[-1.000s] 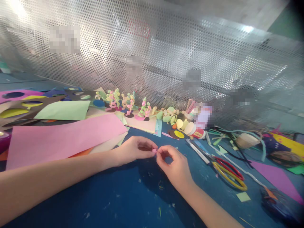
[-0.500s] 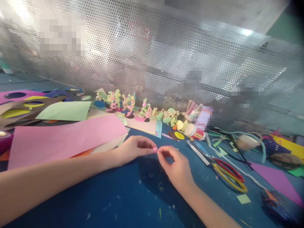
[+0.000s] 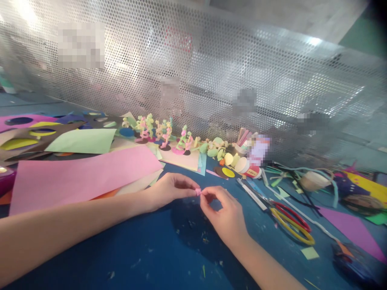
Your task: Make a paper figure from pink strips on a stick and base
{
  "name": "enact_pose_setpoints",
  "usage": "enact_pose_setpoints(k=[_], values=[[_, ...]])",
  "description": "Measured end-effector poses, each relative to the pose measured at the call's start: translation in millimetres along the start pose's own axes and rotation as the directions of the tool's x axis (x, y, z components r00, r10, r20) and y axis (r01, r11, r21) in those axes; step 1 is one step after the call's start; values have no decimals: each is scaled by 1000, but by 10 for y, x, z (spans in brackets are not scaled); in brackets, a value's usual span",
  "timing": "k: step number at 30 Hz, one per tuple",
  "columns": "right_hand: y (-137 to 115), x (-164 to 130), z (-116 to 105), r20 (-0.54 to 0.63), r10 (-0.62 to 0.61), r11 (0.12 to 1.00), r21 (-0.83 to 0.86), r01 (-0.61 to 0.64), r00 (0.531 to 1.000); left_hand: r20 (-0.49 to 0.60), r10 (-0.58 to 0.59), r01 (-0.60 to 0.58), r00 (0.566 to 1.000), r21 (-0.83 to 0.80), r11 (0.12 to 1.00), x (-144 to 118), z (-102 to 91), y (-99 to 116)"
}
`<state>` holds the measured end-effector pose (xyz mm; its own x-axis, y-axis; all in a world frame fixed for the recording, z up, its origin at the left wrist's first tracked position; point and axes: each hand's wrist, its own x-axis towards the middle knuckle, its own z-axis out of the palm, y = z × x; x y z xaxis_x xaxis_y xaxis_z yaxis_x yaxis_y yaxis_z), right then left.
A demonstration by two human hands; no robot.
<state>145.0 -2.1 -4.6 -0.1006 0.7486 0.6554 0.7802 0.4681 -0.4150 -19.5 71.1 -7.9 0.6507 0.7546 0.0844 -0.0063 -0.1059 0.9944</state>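
A tiny pink paper piece (image 3: 198, 191) is pinched between the fingertips of both my hands, just above the blue table (image 3: 145, 249). My left hand (image 3: 169, 190) comes in from the left, thumb and forefinger closed on the piece. From the lower right, my right hand (image 3: 222, 213) meets it, fingers curled and closed on the same piece. A large pink paper sheet (image 3: 81, 173) lies to the left of my left hand.
Small curled paper figures (image 3: 163, 135) stand in a row at the back before a perforated metal screen (image 3: 211, 72). A glue bottle (image 3: 246, 166), scissors with red and yellow handles (image 3: 287, 219), paper circles (image 3: 228, 172), a purple sheet (image 3: 350, 225) and cut coloured sheets (image 3: 36, 135) lie around.
Both hands stay in place; the fingertips shifted slightly on the pink piece, which now looks a bit more rolled up.
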Motion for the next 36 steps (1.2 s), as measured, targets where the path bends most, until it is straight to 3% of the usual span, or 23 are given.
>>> enact_pose_setpoints(k=[9, 18, 25, 31, 36], values=[[-46, 3, -15, -2, 35, 999, -22, -35, 999, 118, 20, -14, 993, -47, 999, -32, 21, 33], [37, 26, 20, 55, 104, 982, 152, -111, 993, 80, 75, -65, 994, -117, 991, -3, 2, -8], [37, 35, 15, 158, 229, 925, 271, -265, 961, 24, 36, -33, 999, -107, 994, -10, 9, 24], [83, 67, 6, 286, 320, 818, 398, -416, 903, 73, 23, -13, 997, -127, 992, 3, 2, 5], [91, 69, 3, 266, 339, 773, 468, -429, 902, 30, -33, 33, 999, -19, 999, 1, 8, 33]])
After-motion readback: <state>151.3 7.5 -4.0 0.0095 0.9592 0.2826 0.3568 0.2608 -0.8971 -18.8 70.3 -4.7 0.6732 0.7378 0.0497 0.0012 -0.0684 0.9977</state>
